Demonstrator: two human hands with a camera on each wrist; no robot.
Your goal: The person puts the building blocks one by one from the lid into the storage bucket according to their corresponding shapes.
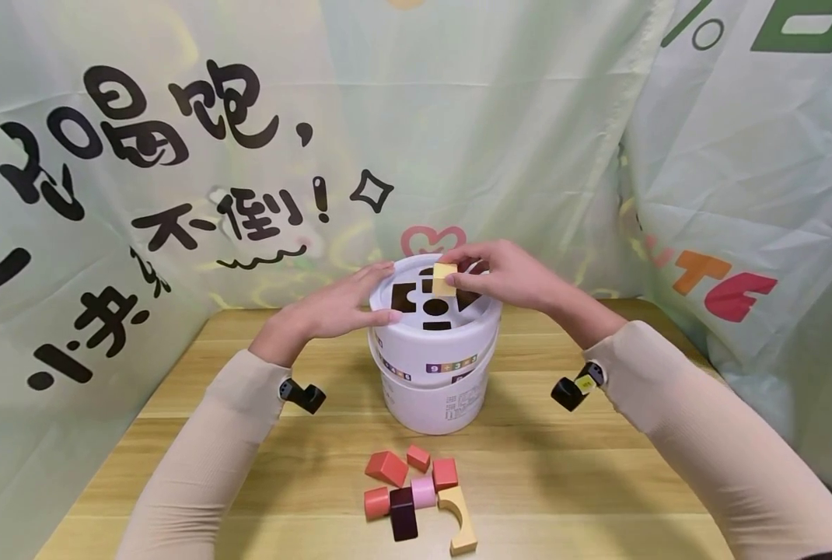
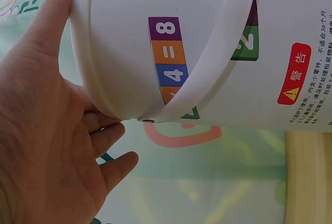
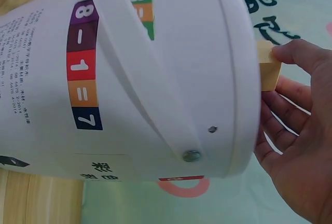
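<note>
A white bucket [image 1: 433, 404] stands upright on the table, its lid [image 1: 416, 317] cut with several dark shaped holes. Over the lid, my right hand [image 1: 507, 274] pinches a pale yellow block [image 1: 445, 280] between thumb and fingers. The right wrist view shows this block [image 3: 269, 68] at the lid's edge, partly hidden behind the rim. My left hand [image 1: 339, 302] rests against the left side of the lid, fingers extended and thumb along the near rim. In the left wrist view the left hand [image 2: 57, 110] touches the rim, its lower fingers bent loosely below it.
Before the bucket lie several loose blocks: a red block [image 1: 386, 468], a red cylinder [image 1: 376, 504], a dark block [image 1: 403, 515], a pink cylinder [image 1: 423, 492] and a yellow arch [image 1: 466, 533]. The bucket's white handle [image 3: 140, 73] hangs down. Printed cloth [image 1: 528, 155] rises behind the wooden table [image 1: 563, 467].
</note>
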